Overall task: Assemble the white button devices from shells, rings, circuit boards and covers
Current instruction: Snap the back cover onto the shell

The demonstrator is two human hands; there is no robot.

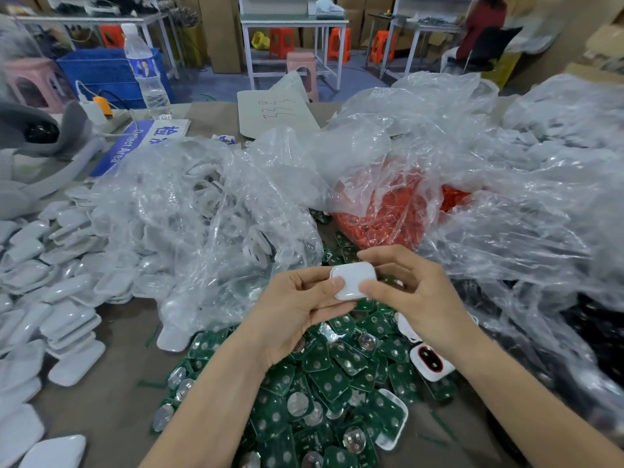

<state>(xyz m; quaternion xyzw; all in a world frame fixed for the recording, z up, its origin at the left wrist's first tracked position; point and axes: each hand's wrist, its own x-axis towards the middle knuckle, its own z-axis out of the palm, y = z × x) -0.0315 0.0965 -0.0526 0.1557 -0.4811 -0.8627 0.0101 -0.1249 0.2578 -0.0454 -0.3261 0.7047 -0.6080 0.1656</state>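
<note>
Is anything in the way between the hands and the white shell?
Nothing visible. The left hand and the right hand both pinch the shell directly, thumbs on its upper face, above the green boards.

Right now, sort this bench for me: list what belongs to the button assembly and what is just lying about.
Job in hand:
white device, pinched by left hand and right hand
green circuit boards
white shells piled at left
bag of orange parts
shell with red ring

Lying about:
water bottle
blue sign
scribbled sheet
</note>
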